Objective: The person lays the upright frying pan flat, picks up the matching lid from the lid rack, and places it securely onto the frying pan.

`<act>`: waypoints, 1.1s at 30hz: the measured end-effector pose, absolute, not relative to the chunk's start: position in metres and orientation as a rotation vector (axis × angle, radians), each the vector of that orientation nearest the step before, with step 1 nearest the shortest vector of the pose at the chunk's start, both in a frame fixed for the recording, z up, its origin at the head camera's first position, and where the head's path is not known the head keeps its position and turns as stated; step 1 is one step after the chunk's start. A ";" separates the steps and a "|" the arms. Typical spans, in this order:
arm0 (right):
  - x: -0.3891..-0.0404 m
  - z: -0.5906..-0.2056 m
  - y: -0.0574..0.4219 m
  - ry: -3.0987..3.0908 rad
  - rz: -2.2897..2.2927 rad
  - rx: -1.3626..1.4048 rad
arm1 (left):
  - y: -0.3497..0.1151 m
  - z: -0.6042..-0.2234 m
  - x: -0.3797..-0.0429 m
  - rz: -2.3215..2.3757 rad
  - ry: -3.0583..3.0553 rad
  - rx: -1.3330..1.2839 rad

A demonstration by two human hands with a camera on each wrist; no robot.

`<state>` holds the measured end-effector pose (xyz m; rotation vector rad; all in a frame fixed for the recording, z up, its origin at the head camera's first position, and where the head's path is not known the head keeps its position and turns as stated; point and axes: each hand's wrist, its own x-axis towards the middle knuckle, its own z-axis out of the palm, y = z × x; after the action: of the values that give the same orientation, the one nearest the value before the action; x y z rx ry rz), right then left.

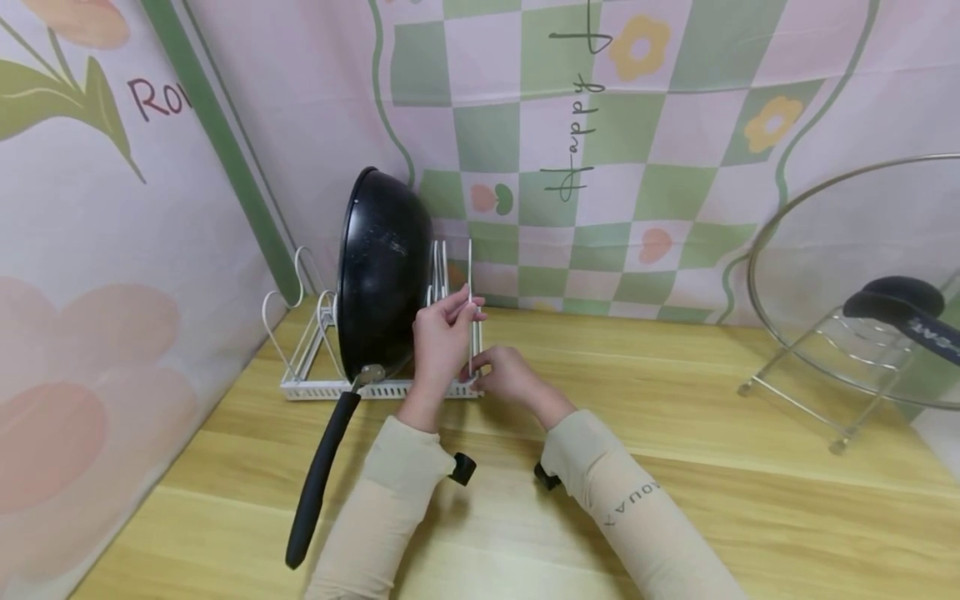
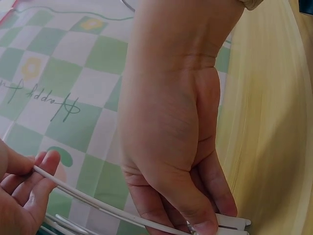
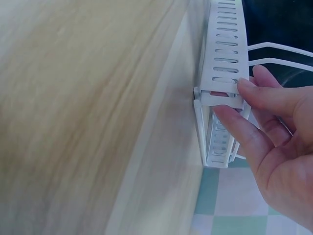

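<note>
Between both hands stands a white wire divider.

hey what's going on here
A person has hold of a white rack: the left hand pinches an upright wire divider near the right end, while the right hand holds the rack at the divider's foot. A black wok stands on its side in the rack, its handle pointing toward the person. A glass lid stands off to the right.

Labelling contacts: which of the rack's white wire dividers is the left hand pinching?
The rightmost divider in the head view, at the right end of the rack. The left hand pinches it; the other dividers stand to its left.
</note>
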<state>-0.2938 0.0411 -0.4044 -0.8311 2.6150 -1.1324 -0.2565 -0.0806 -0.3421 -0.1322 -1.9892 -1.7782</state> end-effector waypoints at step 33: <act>-0.295 -0.401 0.057 2.656 -1.083 -0.827 | -0.062 -0.344 -0.259 -1.674 -2.037 -0.108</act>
<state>-0.2947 0.0569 -0.4012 -0.8268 2.6560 -1.0830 -0.2585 -0.0624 -0.3437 -0.1077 -2.0371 -1.6740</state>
